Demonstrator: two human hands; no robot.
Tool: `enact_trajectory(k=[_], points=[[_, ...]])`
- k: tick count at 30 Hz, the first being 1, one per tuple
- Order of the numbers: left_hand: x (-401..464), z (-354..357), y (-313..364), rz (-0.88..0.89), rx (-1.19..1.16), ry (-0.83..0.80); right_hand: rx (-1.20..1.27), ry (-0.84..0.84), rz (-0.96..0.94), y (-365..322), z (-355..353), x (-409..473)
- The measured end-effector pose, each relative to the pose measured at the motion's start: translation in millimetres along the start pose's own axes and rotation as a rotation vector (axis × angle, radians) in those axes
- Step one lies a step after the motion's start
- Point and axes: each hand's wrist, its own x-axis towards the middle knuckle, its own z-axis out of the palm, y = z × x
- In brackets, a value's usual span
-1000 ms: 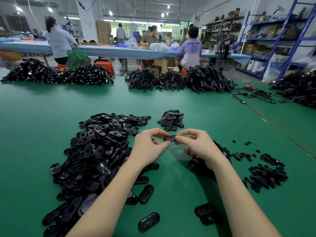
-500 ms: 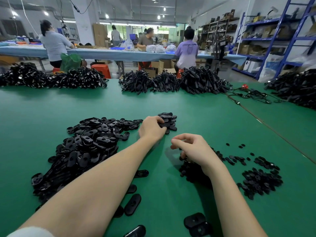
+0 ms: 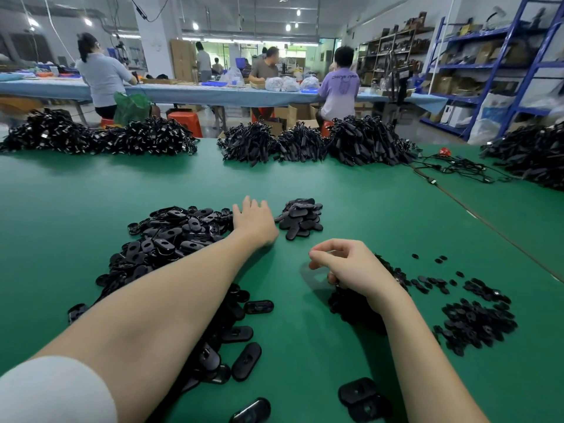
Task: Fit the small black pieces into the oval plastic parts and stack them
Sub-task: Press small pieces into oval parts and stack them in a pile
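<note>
Busy workshop behind: people seated at a long blue bench at twelve o'clock, blue shelving at two o'clock. In front, a wide green table (image 3: 335,190), with heaps of black cable bundles (image 3: 305,145) along its far edge from ten to three o'clock.

Largest on the near cloth: the heap of oval plastic parts (image 3: 171,236), from ten down to seven o'clock. At four o'clock, well apart from it, the scatter of small black pieces (image 3: 479,325). Just past centre toward twelve, the small finished pile (image 3: 300,218).

Changed in the last second: no oval pinched between both hands at centre any more. Left hand (image 3: 254,221) now at eleven o'clock, between the heap and the finished pile, fingers spread and released, holding nothing. Judged: fitted part dropped on the pile, next blank oval about to be taken. One cycle closed, plainly many ovals left.

Right hand (image 3: 351,267) at five o'clock over a dark mound (image 3: 351,306), fingers curled, thumb near forefinger; cannot tell whether a piece sits inside.

Room to move: bare green between the hands and all the way toward the far bundles; a seam in the cloth from two toward four o'clock. Near edge tighter, with loose ovals (image 3: 245,360) at six o'clock under the left forearm and easy to sweep off.
</note>
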Motion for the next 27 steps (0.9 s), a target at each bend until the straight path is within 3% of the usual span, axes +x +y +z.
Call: enact_trajectory(k=[2,10,15,17,21,27], points=[[-0.2,-5.7,-1.4,0.014,0.056,-0.058,-0.02,-0.011,0.003,1.2,0.1,0.2],[-11.8,-11.4,-11.7,0.141,0.297,0.189,-0.056,-0.033,-0.002,3.4,0.3,0.2],[-22.4,-19.5,-20.8,0.155,0.255,0.269,-0.034,-0.033,-0.006,2.3,-0.4,0.5],[-34.1,-20.5,-16.5,0.157,0.059,0.347,-0.045,-0.033,-0.003,2.4,-1.6,0.7],[-76.9,-26.2,1.2,0.079,-0.595,0.416,-0.097,-0.033,0.005,1.2,0.2,1.4],[-131.7,-24.1,10.4,-0.058,-1.499,0.194,-0.194,-0.008,-0.009,1.5,-2.4,1.9]])
